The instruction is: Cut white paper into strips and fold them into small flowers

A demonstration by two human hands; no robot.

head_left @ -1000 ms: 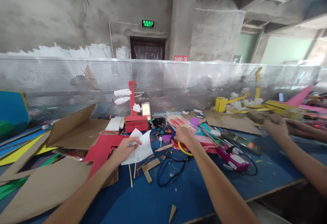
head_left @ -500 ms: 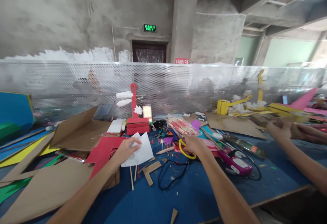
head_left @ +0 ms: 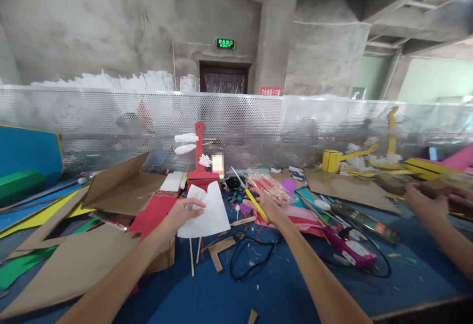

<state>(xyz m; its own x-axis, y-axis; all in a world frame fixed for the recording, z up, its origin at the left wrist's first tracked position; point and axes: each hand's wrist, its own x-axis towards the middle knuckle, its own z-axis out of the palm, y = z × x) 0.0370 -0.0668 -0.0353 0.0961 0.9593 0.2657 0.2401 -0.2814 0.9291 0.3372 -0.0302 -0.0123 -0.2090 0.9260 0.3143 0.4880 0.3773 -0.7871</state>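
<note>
My left hand [head_left: 186,213] pinches a sheet of white paper [head_left: 210,215] at its left side, above the blue table. The sheet has a notch in its top edge. In my right hand [head_left: 264,203] are yellow-handled scissors [head_left: 255,204], their blades pointing up and to the left, apart from the paper. Behind the paper stands a red cardboard stand [head_left: 199,151] with a hooked top and white pieces on it. Below the sheet, thin wooden sticks [head_left: 191,260] lie on the table.
Cardboard sheets [head_left: 74,265] and red card [head_left: 153,213] lie left. An L-shaped cardboard piece [head_left: 220,254] and black cord [head_left: 254,273] are in front. A purple glue gun [head_left: 351,250] lies right, near a co-worker's hands [head_left: 424,205] holding cardboard. A perforated metal panel [head_left: 251,131] stands behind.
My right hand has lifted the scissors off the cluttered tabletop, and their blades now show. The white paper is turned more upright in my left hand. The view has shifted slightly left.
</note>
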